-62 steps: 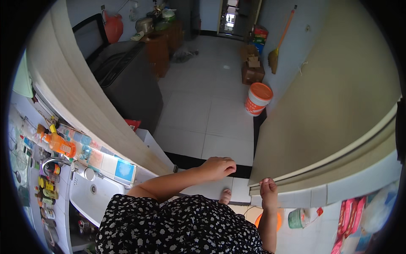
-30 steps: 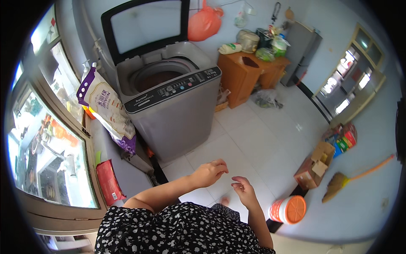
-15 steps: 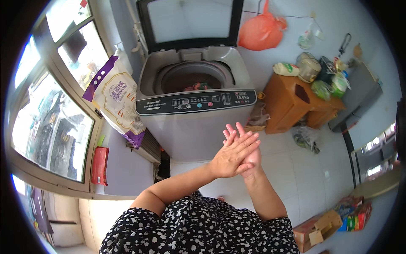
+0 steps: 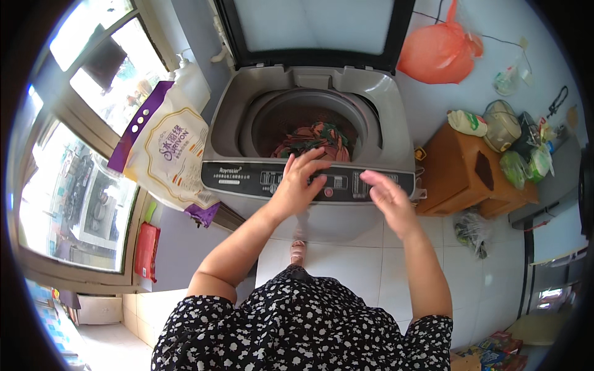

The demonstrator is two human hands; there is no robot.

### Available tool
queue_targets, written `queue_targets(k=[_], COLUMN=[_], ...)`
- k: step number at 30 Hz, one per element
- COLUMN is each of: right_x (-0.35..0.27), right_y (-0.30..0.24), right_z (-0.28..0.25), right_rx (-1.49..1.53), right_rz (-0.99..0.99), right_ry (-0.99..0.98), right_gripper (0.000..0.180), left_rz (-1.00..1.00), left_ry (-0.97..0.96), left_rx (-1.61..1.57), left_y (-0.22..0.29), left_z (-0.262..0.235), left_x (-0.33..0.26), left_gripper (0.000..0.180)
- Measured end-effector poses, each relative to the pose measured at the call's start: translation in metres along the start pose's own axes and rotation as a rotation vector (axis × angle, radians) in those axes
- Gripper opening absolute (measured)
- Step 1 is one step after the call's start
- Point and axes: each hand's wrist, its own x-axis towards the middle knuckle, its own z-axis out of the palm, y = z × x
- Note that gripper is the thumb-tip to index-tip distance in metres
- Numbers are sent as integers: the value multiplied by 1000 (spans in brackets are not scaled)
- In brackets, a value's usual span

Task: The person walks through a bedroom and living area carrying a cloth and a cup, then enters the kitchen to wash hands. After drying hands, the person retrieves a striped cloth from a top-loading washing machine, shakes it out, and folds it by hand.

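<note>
In front of me stands a grey top-loading washing machine (image 4: 216, 133) with its lid (image 4: 315, 28) raised. Bunched clothes (image 4: 322, 137), reddish with green and dark patterns, lie inside its drum. My left hand (image 4: 300, 184) is over the black control panel (image 4: 241, 176), its fingers spread and holding nothing. Whether the fingers touch the panel I cannot tell. My right hand (image 4: 390, 201) is at the panel's right part, somewhat blurred, its fingers stretched out with nothing in them.
A white and purple bag (image 4: 167, 148) leans left of the machine, with a white pump bottle (image 4: 192, 80) behind it. A red packet (image 4: 147, 252) rests by the window. An orange plastic bag (image 4: 439, 52) hangs on the wall. Right stands a brown wooden cabinet (image 4: 448, 173) bearing a rice cooker (image 4: 502, 125).
My hands were pressed together in front of the machine; now they are apart and farther forward, over the panel. The machine appears nearer, and more of the clothes in the drum shows.
</note>
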Motion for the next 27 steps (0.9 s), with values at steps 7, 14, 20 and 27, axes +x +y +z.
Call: queue_targets(k=[7,14,20,27], right_x=[143,246,276,278], right_y=[43,107,143,137], right_z=[-65,-82,-104,-104], right_rx=[-762,-838,-961,-939], right_rz=[-86,-22,111,18], right_ry=[-20,-270,-416,-325], right_gripper=[30,27,29,19], left_rz=[-146,-297,-380,-290], left_ry=[-230,-684,-949,-1279], left_rx=[-270,5,41,264], left_y=[-109,-221,-265,-332], left_z=[13,86,137,277], left_x=[157,217,216,163], left_gripper=[24,31,35,41])
